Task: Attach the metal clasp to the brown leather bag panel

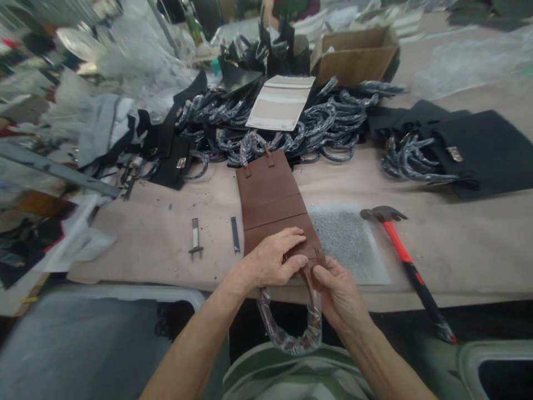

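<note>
A flat brown leather bag panel (270, 200) lies lengthwise on the table, a plastic-wrapped handle at each end. My left hand (272, 258) presses down on its near end, fingers curled over the edge. My right hand (335, 286) pinches the brown strap of the near handle (291, 333), which hangs off the table edge toward me. A grey stone slab (350, 239) lies partly under the panel on the right.
A hammer (410, 264) with a red and black shaft lies to the right. Two small metal tools (195, 236) (235, 233) rest to the left. Behind are black bag parts with wrapped handles (325, 125), a cardboard box (353, 55) and black panels (470, 144).
</note>
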{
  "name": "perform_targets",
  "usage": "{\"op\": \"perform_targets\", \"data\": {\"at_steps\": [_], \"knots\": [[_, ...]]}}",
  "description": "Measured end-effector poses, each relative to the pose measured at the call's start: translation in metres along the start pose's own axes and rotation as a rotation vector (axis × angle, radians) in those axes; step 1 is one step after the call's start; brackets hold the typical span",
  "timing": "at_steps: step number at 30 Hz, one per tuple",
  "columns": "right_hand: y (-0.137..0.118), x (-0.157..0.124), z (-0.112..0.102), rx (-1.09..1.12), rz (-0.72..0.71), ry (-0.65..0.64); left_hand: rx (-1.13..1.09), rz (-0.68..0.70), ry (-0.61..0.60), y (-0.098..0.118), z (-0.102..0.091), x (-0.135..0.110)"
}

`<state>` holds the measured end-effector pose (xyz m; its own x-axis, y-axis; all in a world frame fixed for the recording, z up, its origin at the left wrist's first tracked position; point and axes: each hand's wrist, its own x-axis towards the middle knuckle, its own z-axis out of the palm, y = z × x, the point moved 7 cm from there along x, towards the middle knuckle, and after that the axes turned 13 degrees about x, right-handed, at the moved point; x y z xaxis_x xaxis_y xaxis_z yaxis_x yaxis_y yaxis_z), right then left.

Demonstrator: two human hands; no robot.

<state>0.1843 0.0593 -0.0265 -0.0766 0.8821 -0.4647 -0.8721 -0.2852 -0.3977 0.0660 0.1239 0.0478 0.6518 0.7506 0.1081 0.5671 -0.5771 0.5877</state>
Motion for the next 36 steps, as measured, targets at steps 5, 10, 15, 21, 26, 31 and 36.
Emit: {"op": "perform_targets", "data": {"at_steps": [5,10,15,21,26,31,36], "knots": [[0.003,-0.001,0.002,0.009,0.010,-0.019,0.004,0.025,0.015,0.000,0.002,-0.002],[0.005,0.001,0.011,0.051,0.003,-0.068,-0.028,0.016,0.017,0.000,0.001,-0.002],[0.007,0.005,0.013,0.077,0.007,-0.070,-0.037,0.003,0.005,-0.001,0.002,-0.001],[0.010,0.007,0.012,0.087,0.018,-0.063,-0.051,-0.018,0.004,-0.003,0.008,-0.002],[0.007,0.008,0.011,0.057,-0.006,-0.069,-0.055,-0.037,-0.018,-0.003,0.011,-0.002],[0.006,0.008,0.007,0.051,-0.003,-0.056,-0.015,-0.066,0.008,-0.005,0.017,-0.003],[0.006,0.006,0.001,0.068,-0.025,-0.001,-0.090,-0.109,0.175,-0.007,0.003,-0.003]]}}
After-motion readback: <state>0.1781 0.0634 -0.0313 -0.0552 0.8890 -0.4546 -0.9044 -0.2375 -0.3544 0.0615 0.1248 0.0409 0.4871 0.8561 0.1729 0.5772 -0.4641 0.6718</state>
